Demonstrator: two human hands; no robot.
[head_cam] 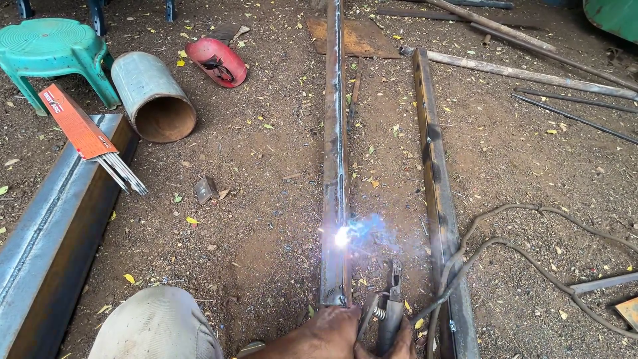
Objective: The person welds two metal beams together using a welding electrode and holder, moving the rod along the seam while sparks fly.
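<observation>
Near the ground's front edge, a hand point(332, 329) has its fingers clamped around the electrode holder point(389, 312), mid-weld on the long steel bar point(335, 166); which hand, I cannot tell. Continuing calls for steady arc travel along the seam.

Right hand point(392, 346) cut off at six o'clock edge; green drum point(615, 16) clipped at one o'clock corner.

At the near edge, one hand point(325, 332) is lying low with its back turned up, fingers point(342, 318) curling closed. Which hand it is, I cannot tell. Just to its left, a bent knee point(156, 322) in light cloth is showing.
</observation>
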